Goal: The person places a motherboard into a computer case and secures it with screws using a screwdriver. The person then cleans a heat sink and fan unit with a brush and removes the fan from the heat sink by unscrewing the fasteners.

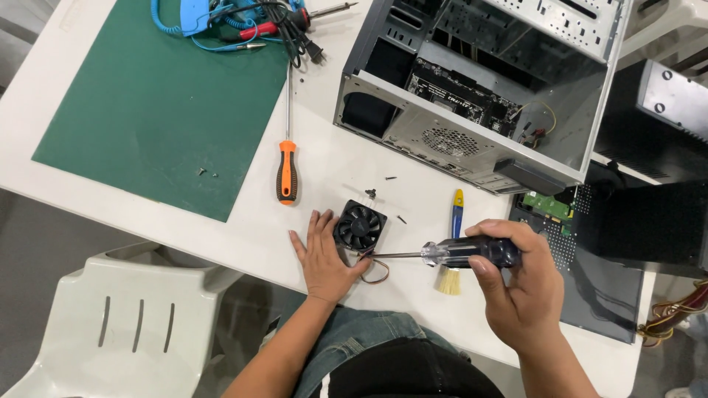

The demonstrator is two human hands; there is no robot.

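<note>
A small black square cooling fan (360, 225) lies flat on the white table (243, 236), with thin wires trailing from its near corner. My left hand (321, 258) rests flat beside the fan's left edge, thumb at its near corner. My right hand (516, 284) grips a screwdriver (457, 253) with a dark translucent handle. Its shaft points left, and the tip sits at the fan's near right corner.
An open grey computer case (479, 88) lies at the back right. An orange-handled screwdriver (287, 166), a green mat (155, 103), a small brush (451, 250), loose screws (391, 178), a soldering tool with cables (243, 18), a black side panel with a drive (590, 280) and a white plastic chair (140, 317) surround me.
</note>
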